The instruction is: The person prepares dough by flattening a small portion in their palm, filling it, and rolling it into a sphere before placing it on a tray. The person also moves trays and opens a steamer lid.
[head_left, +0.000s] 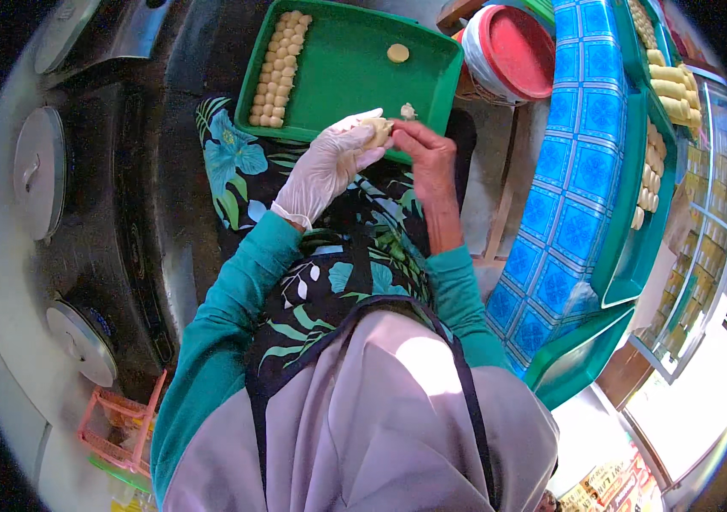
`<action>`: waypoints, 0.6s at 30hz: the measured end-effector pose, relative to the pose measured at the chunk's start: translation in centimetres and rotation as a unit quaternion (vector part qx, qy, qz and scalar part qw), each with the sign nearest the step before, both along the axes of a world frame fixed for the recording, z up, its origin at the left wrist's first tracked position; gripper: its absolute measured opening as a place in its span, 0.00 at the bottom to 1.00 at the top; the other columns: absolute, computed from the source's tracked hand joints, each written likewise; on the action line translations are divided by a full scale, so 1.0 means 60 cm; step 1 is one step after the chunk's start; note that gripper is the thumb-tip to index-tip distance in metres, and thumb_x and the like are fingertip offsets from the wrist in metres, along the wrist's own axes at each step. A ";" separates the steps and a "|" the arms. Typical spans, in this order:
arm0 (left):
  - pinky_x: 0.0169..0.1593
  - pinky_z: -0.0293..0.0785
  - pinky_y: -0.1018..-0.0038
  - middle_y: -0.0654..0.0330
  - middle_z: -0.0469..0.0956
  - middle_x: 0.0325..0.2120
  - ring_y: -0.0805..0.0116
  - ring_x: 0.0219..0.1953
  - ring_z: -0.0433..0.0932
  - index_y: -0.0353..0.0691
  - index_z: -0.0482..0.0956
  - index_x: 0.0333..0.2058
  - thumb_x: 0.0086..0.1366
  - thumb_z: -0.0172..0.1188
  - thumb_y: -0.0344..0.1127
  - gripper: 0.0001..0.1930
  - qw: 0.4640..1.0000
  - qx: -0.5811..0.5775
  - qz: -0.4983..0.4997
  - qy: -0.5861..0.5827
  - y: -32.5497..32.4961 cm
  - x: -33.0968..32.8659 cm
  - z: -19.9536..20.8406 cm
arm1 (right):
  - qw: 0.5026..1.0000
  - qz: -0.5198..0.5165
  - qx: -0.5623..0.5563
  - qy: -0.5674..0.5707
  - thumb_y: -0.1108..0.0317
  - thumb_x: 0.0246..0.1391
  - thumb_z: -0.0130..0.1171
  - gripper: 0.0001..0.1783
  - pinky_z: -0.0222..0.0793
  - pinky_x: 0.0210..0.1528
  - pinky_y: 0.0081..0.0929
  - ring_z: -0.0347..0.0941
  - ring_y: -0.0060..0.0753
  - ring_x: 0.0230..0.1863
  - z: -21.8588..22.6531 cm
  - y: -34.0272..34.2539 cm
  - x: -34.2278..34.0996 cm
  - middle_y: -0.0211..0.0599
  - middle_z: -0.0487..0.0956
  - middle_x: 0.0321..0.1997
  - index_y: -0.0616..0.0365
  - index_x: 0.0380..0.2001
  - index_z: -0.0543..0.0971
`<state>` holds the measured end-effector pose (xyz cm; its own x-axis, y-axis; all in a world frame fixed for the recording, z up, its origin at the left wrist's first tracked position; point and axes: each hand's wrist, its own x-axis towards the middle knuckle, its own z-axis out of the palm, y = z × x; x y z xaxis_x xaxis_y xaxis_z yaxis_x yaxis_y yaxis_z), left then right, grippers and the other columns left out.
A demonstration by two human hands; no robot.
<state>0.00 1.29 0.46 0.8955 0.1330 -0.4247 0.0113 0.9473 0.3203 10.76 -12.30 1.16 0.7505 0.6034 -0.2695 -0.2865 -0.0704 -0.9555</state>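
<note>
In a thin white glove, my left hand is closed round a small pale dough piece just above the near edge of a green tray. The bare fingertips of my right hand pinch the right edge of that same piece. Rows of small rounded dough pieces fill the tray's left side. A flat dough disc lies toward the tray's far right, and a small crumbly pale lump sits near my right fingers.
To the right runs a table with a blue checked cloth, bearing green trays with more dough pieces and yellow rolls. A bucket with a red lid stands beyond my tray. Round metal lids and a pink basket are at left.
</note>
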 end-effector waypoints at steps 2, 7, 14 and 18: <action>0.45 0.78 0.76 0.55 0.75 0.46 0.69 0.43 0.78 0.33 0.65 0.57 0.62 0.60 0.33 0.26 1.000 0.020 -0.016 0.017 -0.003 0.004 0.005 | 0.995 -0.032 0.066 0.063 0.74 0.48 0.65 0.10 0.69 0.40 0.21 0.75 0.23 0.34 -0.018 -0.003 -0.015 0.32 0.81 0.34 0.65 0.36 0.82; 0.43 0.78 0.78 0.57 0.78 0.43 0.72 0.40 0.79 0.33 0.71 0.53 0.60 0.61 0.31 0.22 0.983 0.163 -0.065 0.061 0.002 0.000 0.036 | 0.973 -0.025 0.160 0.163 0.77 0.45 0.66 0.09 0.71 0.39 0.24 0.75 0.25 0.33 -0.048 -0.015 -0.008 0.36 0.81 0.33 0.65 0.33 0.82; 0.40 0.77 0.79 0.59 0.80 0.38 0.76 0.35 0.79 0.32 0.75 0.49 0.59 0.63 0.31 0.20 0.946 0.285 -0.120 0.094 0.022 -0.014 0.037 | 0.986 0.036 0.062 0.152 0.77 0.45 0.64 0.08 0.71 0.38 0.23 0.76 0.26 0.30 -0.008 0.001 -0.004 0.33 0.81 0.30 0.64 0.33 0.82; 0.39 0.77 0.80 0.59 0.80 0.39 0.76 0.35 0.79 0.32 0.75 0.49 0.59 0.62 0.31 0.19 0.961 0.250 -0.091 0.075 0.009 -0.006 0.036 | 0.979 0.048 -0.029 -0.197 0.75 0.47 0.60 0.13 0.67 0.46 0.27 0.73 0.33 0.38 0.008 -0.007 -0.021 0.34 0.79 0.34 0.61 0.39 0.82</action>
<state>-0.38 1.84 2.59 0.8566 0.2014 -0.4750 0.2441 0.6530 0.7170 9.52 -12.75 1.63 0.7435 0.6687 -0.0064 0.1139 -0.1361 -0.9841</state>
